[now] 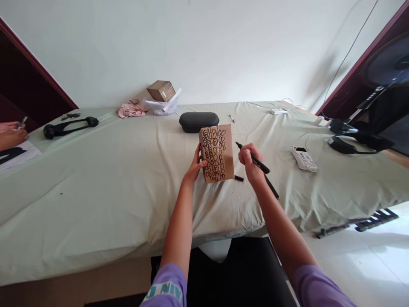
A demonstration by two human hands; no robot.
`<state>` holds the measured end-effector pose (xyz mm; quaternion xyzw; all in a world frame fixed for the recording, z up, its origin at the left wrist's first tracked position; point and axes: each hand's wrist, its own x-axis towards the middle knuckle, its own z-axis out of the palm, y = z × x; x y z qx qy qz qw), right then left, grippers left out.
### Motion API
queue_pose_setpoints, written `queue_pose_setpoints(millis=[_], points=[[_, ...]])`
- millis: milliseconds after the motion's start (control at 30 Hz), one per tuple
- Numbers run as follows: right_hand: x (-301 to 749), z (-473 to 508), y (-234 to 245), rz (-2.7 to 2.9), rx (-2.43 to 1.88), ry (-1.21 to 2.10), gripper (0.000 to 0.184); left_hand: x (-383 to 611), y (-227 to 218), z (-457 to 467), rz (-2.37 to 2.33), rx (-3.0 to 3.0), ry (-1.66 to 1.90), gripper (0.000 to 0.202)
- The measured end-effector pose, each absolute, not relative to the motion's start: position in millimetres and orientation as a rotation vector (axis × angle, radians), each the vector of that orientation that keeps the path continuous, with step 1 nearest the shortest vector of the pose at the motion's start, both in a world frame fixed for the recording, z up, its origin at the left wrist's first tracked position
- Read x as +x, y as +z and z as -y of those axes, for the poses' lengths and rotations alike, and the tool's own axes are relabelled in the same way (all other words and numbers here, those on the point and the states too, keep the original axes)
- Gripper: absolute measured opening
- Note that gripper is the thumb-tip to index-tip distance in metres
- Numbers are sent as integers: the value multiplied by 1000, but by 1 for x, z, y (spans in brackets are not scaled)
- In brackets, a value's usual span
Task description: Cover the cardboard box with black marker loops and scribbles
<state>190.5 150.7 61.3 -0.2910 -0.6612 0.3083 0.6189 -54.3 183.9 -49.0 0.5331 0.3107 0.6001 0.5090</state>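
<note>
A brown cardboard box (228, 157) stands on the cloth-covered table in front of me. Rows of black loops cover much of its facing side, with a plain strip along the right. My left hand (195, 166) grips the box's left edge, thumb on the front and fingers behind, mostly hidden. Closed around a black marker (260, 164), my right hand (251, 160) is a little right of the box, the marker's tip pointing at it without touching. A black marker cap (238, 178) lies by the box's lower right corner. Another dark pen-like stick (271, 187) shows beside my right wrist.
Behind the box lies a black hard case (198, 122). A plastic tub (162, 106) with a small carton (161, 91) and a pink cloth (133, 108) sit by the wall. At right are a white corded device (304, 159) and a black headset (354, 143). Another person's hand (12, 135) shows far left.
</note>
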Motion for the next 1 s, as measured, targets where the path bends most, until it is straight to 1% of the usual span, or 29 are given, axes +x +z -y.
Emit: queue_pose_setpoints(millis=[33, 133, 233, 267, 333, 633, 1000], points=[[181, -155, 59, 1518, -659, 645, 34, -55, -49, -184, -749, 1279, 1441, 118], [157, -166, 56, 1480, -635, 602, 32, -55, -48, -183, -761, 1269, 1421, 118], [143, -174, 53, 1418, -714, 469, 15, -55, -46, -182, -786, 1255, 1421, 119], [141, -176, 53, 1402, -742, 426, 13, -55, -46, -182, -796, 1248, 1425, 119], [139, -179, 51, 1376, -770, 389, 14, -55, -44, -181, -815, 1243, 1430, 119], [141, -178, 50, 1372, -800, 474, 14, -57, -41, -179, -819, 1255, 1412, 120], [140, -176, 54, 1431, -830, 493, 11, -57, -45, -179, -824, 1278, 1415, 120]])
